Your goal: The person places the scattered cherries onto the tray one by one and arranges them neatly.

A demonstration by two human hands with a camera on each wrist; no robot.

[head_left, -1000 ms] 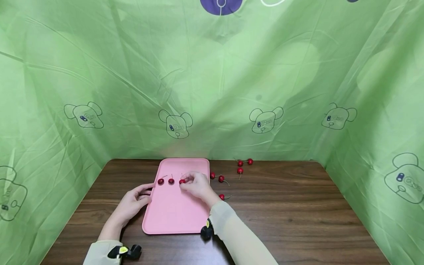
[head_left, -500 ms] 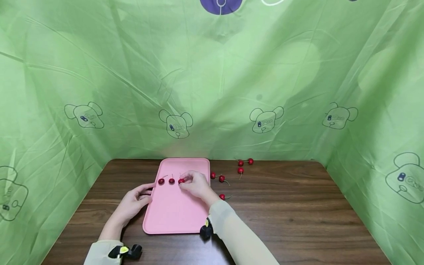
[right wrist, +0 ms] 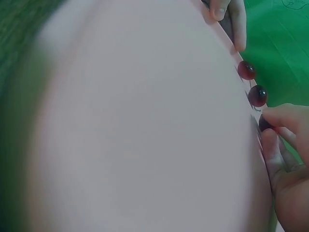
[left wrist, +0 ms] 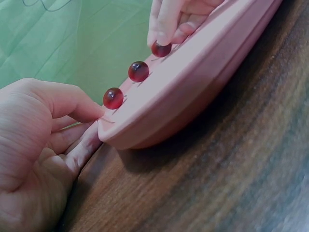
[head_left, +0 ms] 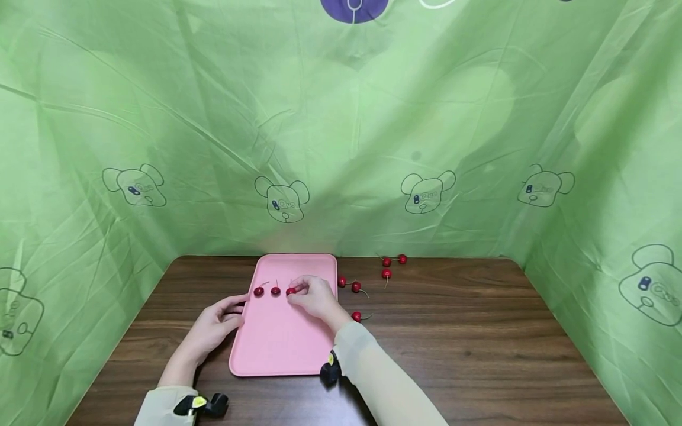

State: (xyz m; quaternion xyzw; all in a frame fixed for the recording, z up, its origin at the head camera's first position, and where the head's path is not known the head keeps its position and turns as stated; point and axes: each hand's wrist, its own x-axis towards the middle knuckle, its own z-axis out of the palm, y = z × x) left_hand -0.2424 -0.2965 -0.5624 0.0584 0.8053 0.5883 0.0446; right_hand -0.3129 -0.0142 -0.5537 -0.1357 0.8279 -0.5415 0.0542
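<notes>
My right hand [head_left: 315, 297] is over the pink tray [head_left: 282, 349], pinching a red cherry [head_left: 290, 291] between thumb and fingertips, low at the tray's surface. Two darker red cherries lie to its left in the same row: a middle cherry [head_left: 275, 291] and a leftmost cherry [head_left: 259, 291], stems pointing back. At the tray's left edge, my left hand [head_left: 210, 325] touches the rim with its fingertips. The left wrist view shows the left index fingertip [left wrist: 99, 113] on the rim near the leftmost cherry. In the right wrist view, the pinched cherry [right wrist: 265, 123] is partly hidden by the fingers.
Right of the tray, several loose cherries lie on the brown wooden table [head_left: 469, 337]: a pair [head_left: 356, 287] close to the tray, a single cherry [head_left: 356, 316] nearer me, and a group [head_left: 386, 262] farther back. A green printed cloth [head_left: 351, 136] surrounds the table.
My right hand has shifted slightly left with the pinched cherry, bringing it closer to the middle one. My left hand stays at the tray's edge.
</notes>
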